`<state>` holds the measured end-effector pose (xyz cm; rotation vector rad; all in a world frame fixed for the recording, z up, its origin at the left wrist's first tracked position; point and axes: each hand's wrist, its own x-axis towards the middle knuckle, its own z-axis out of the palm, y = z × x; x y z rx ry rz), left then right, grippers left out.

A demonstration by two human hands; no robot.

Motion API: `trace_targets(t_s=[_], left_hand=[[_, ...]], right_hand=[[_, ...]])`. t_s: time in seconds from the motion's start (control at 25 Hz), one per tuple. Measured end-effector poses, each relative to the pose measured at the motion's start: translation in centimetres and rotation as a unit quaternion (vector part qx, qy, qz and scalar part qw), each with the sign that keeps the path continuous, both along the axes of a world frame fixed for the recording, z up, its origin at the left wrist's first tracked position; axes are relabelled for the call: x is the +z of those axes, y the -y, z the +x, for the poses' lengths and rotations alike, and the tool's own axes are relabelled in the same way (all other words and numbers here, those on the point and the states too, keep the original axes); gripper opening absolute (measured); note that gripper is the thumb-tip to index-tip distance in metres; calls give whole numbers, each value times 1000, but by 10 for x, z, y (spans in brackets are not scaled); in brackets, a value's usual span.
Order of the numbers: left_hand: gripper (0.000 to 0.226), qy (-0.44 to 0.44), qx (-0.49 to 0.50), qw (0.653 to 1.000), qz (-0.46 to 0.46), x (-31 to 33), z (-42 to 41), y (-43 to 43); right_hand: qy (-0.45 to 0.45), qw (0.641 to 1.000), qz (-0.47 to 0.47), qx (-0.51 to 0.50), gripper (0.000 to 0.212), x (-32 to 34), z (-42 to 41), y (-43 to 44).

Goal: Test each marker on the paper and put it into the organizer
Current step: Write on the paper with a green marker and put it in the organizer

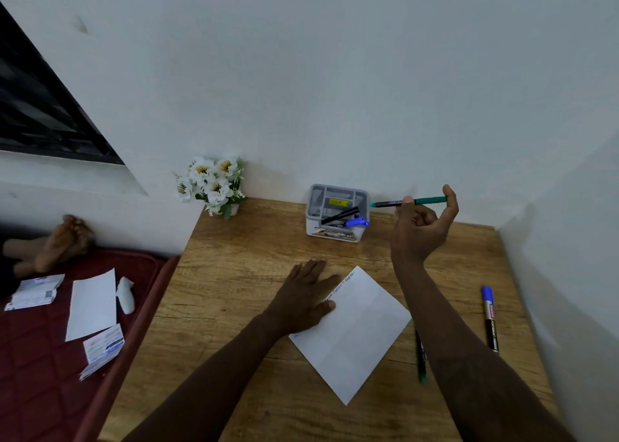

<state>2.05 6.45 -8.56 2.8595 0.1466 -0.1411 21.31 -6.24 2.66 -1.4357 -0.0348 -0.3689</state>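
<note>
My right hand (422, 227) pinches the green marker (410, 201), raised level just right of the organizer (311, 219), with its tip pointing toward it. My left hand (306, 296) lies flat, fingers straight, on the left edge of the paper (361, 327) on the worktop (241, 257).

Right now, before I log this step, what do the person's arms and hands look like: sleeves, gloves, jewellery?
Left forearm and right forearm are bare to the frame's edge: no sleeves, gloves, watch or bracelet on the left hand or right hand. A thin pale band, possibly a ring, sits on one right-hand finger; too small to be sure.
</note>
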Motion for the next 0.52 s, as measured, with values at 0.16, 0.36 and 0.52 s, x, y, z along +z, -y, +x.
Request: trace_targets(t_s=[0.16, 0.36, 0.52], left_hand=[[65, -1, 0, 1000, 1, 1, -1, 1], [65, -6, 5, 1000, -12, 9, -1, 2], [65, -8, 6, 1000, -16, 9, -2, 3]], right_hand=[[13, 996, -76, 36, 60, -9, 2, -5], [51, 980, -167, 94, 56, -14, 11, -12], [44, 959, -229, 162, 56, -16, 23, -18]])
